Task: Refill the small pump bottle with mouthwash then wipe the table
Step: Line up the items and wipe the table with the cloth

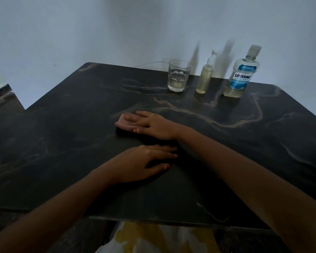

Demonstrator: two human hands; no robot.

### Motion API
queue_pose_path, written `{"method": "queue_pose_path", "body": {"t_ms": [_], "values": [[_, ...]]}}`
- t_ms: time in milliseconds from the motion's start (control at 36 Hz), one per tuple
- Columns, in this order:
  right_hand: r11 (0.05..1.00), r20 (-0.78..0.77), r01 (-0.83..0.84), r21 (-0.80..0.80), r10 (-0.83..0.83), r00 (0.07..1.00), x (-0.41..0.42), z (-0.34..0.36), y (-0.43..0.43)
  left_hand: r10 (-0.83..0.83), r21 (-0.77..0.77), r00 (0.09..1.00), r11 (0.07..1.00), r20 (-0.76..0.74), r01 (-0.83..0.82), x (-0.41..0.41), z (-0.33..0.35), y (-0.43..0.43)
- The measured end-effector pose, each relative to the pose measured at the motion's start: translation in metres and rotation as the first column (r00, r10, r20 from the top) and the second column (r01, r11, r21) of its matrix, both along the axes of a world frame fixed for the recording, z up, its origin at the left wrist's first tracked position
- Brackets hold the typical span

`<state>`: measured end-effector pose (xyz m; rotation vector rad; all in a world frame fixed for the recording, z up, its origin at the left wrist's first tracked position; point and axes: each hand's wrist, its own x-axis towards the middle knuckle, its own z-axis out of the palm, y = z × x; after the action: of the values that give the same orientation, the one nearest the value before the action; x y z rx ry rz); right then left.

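A small pump bottle (206,75) stands upright at the far side of a dark marble-patterned bench (62,143), its pump head on top and its clear body filled most of the way with pale yellowish liquid. Just to its right stands a larger mouthwash bottle (242,73) with a blue and white Listerine label, cap on, holding only a shallow layer of the same pale liquid at the bottom. Just to the left of the pump bottle is a clear drinking glass (178,75), upright, with what looks like a trace of liquid at its base. The three stand in a row, close together but not touching, near a pale wall (98,30). Nearer the viewer, around the middle of the bench, a small pinkish cloth (123,122) lies flat on the surface. The right hand (153,125) (it wears a thin ring on one finger) reaches across to the left and presses down on the cloth with its fingers spread flat, so its grip is a flat press rather than a clench. The left hand (144,161) rests palm down on the bare bench just nearer than the right hand, fingers extended and relaxed, holding nothing. Both forearms are bare. Below the near edge of the bench, white fabric with yellow patches (153,238) is visible.
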<state>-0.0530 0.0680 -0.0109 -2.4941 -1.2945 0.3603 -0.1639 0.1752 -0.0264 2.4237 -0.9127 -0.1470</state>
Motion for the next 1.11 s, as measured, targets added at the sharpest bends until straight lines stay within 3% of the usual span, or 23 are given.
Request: {"method": "queue_pose_path", "body": {"t_ms": [111,500,639,806,972,1111], "values": [[0.982,0.166,0.190,-0.018,-0.184,0.969,0.027,-0.004,-0.020,0.001,0.017,1.000,1.000,0.001,-0.001,0.000,-0.001,0.001],[0.779,0.268,0.626,0.041,-0.612,0.744,0.031,-0.013,-0.107,-0.014,-0.004,1.000,1.000,-0.018,0.014,0.004,-0.003,0.004],[0.752,0.318,0.657,0.044,-0.634,0.705,-0.001,-0.015,-0.106,-0.003,-0.009,1.000,1.000,0.010,0.003,0.003,-0.002,0.002],[0.777,0.303,0.629,-0.025,-0.594,0.745,-0.043,-0.013,-0.094,0.049,0.003,0.998,0.999,0.041,-0.049,0.003,-0.003,0.000],[0.811,0.229,0.585,-0.008,-0.568,0.790,-0.086,-0.011,-0.077,0.226,-0.074,0.963,0.973,0.147,-0.217,0.007,-0.001,-0.005],[0.785,0.047,0.596,0.173,-0.610,0.791,-0.096,-0.002,-0.078,0.464,-0.181,0.873,0.881,0.150,-0.437,0.009,-0.004,-0.018]]}}
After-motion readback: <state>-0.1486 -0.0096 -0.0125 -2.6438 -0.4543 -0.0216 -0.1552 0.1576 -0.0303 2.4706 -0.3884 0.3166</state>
